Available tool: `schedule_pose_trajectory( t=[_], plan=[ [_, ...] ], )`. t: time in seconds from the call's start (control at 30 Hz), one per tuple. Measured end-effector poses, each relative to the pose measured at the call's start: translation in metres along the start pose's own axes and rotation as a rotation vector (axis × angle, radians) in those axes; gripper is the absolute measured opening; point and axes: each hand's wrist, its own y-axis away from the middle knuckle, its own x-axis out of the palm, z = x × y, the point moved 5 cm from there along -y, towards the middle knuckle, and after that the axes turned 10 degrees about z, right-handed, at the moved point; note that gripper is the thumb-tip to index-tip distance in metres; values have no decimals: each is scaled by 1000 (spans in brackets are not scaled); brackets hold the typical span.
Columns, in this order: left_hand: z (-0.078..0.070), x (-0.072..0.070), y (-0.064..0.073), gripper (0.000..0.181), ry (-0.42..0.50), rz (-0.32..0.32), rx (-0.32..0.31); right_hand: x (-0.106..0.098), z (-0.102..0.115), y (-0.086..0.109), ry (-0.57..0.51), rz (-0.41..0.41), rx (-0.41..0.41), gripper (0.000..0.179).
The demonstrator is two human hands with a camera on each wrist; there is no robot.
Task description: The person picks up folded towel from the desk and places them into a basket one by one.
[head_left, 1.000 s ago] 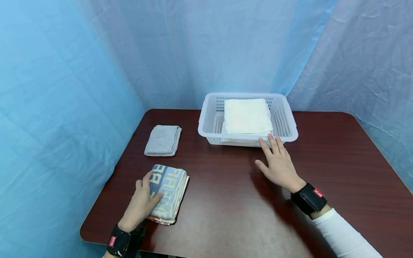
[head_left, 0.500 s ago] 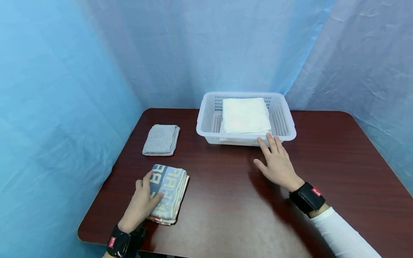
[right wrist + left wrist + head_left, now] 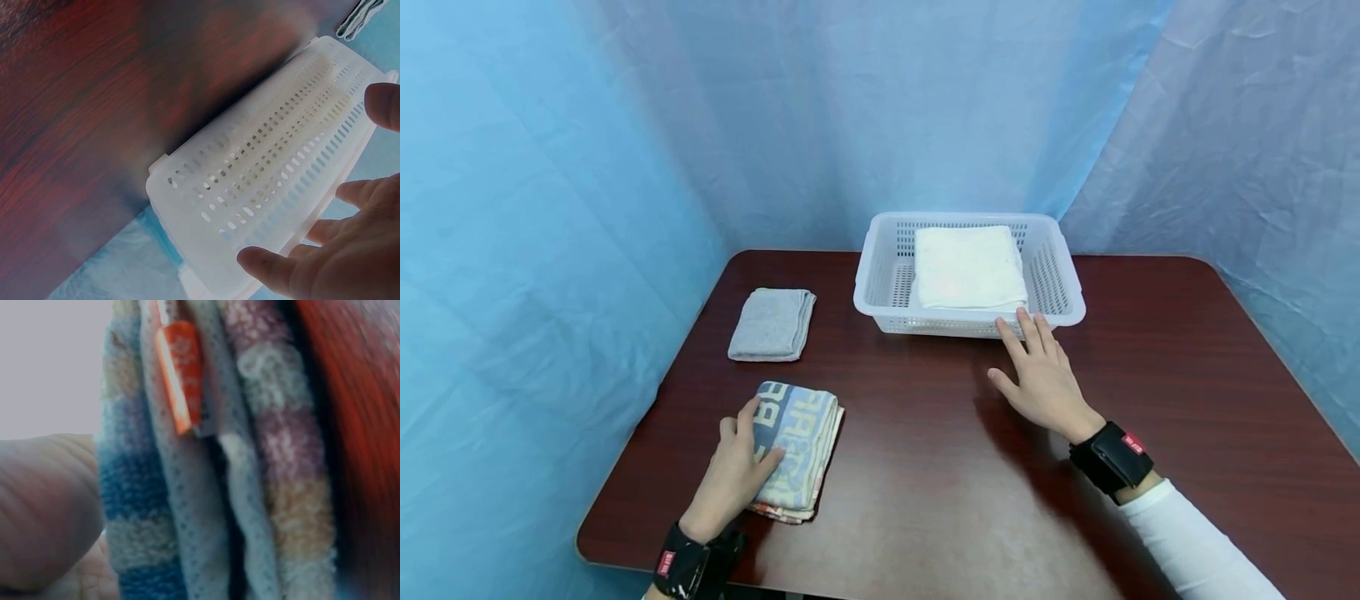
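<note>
My left hand grips the left side of a folded towel with blue and cream lettering, its thumb lying across the top. Close up in the left wrist view, the towel's layered edge fills the middle, with an orange label between the layers. My right hand is spread with straight fingers at the front rim of a white plastic basket. Its fingertips look to be touching the rim. Inside the basket lies a folded white towel.
A folded grey cloth lies on the dark wooden table, left of the basket and behind the patterned towel. Blue curtains hang behind and to the left of the table.
My left hand and the patterned towel have shifted slightly right together, relative to the table. The head view has drifted a little. My right hand stays at the basket rim.
</note>
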Motion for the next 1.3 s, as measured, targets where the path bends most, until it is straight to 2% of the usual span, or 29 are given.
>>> schedule_pose_trajectory(
  t=[0.47,0.97,1.13,1.3],
  plan=[
    [-7,5,2,80,-28,-11,34,1,1,-2,1,11,7,74],
    [-17,9,10,79,2,3,40,3,-1,-1,3,21,10,76],
    [-22,12,10,79,29,22,43,2,0,-1,4,22,16,76],
    [-27,15,9,80,29,15,45,2,0,-2,9,28,20,76]
  ],
)
